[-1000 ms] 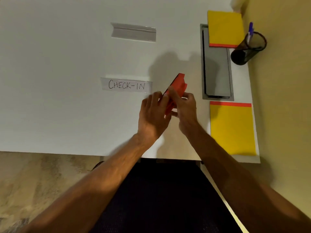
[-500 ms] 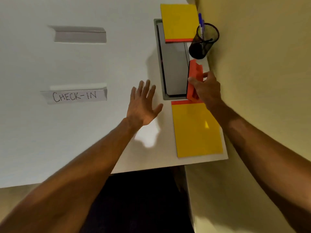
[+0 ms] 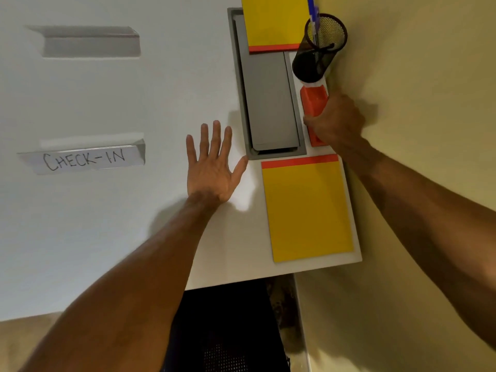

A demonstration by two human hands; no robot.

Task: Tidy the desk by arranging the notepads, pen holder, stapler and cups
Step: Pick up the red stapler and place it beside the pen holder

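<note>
Moved: stapler [image 3: 313,103] now lies flat on desk [image 3: 107,224] strip by the wall, no longer tilted up in the grip as half a second back; left hand barely shifted.
Right hand [image 3: 335,120]: wrapped over the stapler's near half, thumb on its left side, fingers hidden on the wall side; grip closed on it.
Left hand [image 3: 213,167]: fingers spread, palm flat on the desk, holding nothing; thumb tip just beside the hatch corner.
Stapler spot: between pen holder [image 3: 318,49] and near notepad [image 3: 307,210], just right of the grey cable hatch [image 3: 268,98].
Pen holder: black mesh, upright against the wall [image 3: 416,183], blue pen [image 3: 312,9] inside, close to the stapler's far end; touching or not, cannot tell.
Near notepad: yellow, red binding toward the stapler, flat at the desk's right corner, small gap to the stapler.
Far notepad [image 3: 275,20]: yellow, red edge facing near side, overlapping the hatch's far end, partly cut off by frame.
Obstruction: right hand hides the stapler's rear half.
Other: folded paper sign [image 3: 86,158] reading CHECK-IN at left; blank folded sign [image 3: 91,41] beyond it; dark chair [image 3: 222,331] under desk edge.
</note>
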